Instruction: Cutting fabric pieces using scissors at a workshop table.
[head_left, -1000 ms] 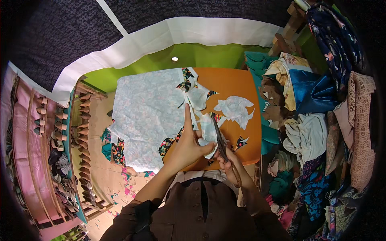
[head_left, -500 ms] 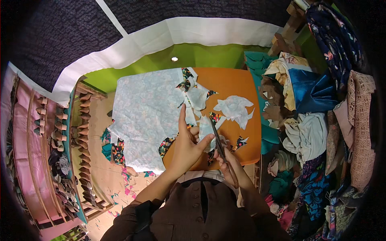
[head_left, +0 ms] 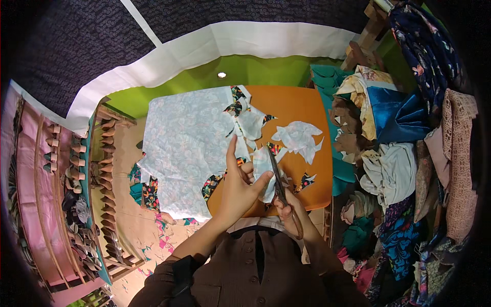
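Note:
My left hand (head_left: 238,187) pinches a small pale fabric piece (head_left: 263,165) between thumb and curled fingers, its index finger stretched away from me. Along the right edge of that piece lie the blades of large dark scissors (head_left: 277,179), pointing away from me. My right hand (head_left: 291,207) is wrapped round their handles. Under and left of my left hand spreads a big cloth (head_left: 184,133), its whitish side up and a dark floral print showing at the folded edges. Irregular pale cut pieces (head_left: 299,137) lie to the right, and a small floral scrap (head_left: 305,182) sits nearer me.
The orange table (head_left: 286,105) carries the cloth. Piled fabrics (head_left: 391,171) crowd the right side, including blue satin (head_left: 398,115). At left stands a rack of shoe lasts (head_left: 106,176). Colourful scraps (head_left: 163,233) litter the floor. A dark patterned cloth hangs beyond the table.
The small fabric piece has turned slightly in my left hand and shows more of its pale side. The scissors have shifted a little along its edge. Everything else stays put.

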Demonstrator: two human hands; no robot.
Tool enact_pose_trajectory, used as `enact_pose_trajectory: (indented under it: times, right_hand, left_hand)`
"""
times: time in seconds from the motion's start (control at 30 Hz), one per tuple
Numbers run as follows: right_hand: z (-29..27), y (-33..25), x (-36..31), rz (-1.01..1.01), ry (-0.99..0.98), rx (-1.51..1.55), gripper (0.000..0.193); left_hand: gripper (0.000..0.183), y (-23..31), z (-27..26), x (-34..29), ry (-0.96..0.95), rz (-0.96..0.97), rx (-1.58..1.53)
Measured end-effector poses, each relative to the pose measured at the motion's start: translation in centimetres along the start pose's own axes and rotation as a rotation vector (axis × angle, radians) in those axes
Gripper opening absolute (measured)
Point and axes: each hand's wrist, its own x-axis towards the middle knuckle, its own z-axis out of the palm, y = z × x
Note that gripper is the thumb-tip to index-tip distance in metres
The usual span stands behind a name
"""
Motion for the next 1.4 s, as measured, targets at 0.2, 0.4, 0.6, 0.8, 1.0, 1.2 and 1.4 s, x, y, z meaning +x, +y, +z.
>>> enact_pose_trajectory:
  times: [0.2, 0.4, 0.6, 0.8, 1.0, 1.2, 1.4]
  right_hand:
    - [0.6, -0.4, 0.4, -0.006, 0.025, -0.039, 0.091]
    - [0.1, 0.4, 0.3, -0.113, 0.075, -0.169, 0.067]
    - [-0.2, 0.0, 0.5, -0.152, 0.032, -0.266, 0.066]
    - [-0.5, 0.3, -0.1, 0.014, -0.044, -0.021, 0.071]
    - [-0.2, -0.4, 0.2, -0.044, -0.011, 0.043, 0.079]
    - [-0.6, -1.5, -0.1, 0.010, -0.056, -0.103, 0.084]
    - [-0.7, -0.3, 0.2, -0.020, -0.085, -0.092, 0.085]
  left_hand:
    - [0.066, -0.9, 0.5, -0.3, -0.039, -0.002, -0.128]
    - [0.038, -1.1, 1.1, -0.6, 0.004, -0.060, -0.348]
    - [0.018, -1.7, 0.4, -0.3, 0.039, -0.013, -0.098]
    - [0.016, -1.1, 0.9, -0.3, 0.147, 0.029, -0.077]
    - [0.013, -2.3, 0.7, -0.7, 0.113, 0.060, -0.005]
    - [0.013, -0.2, 1.0, -0.9, 0.129, -0.101, -0.001]
    - [0.016, -0.9, 0.9, -0.9, 0.130, 0.007, 0.015]
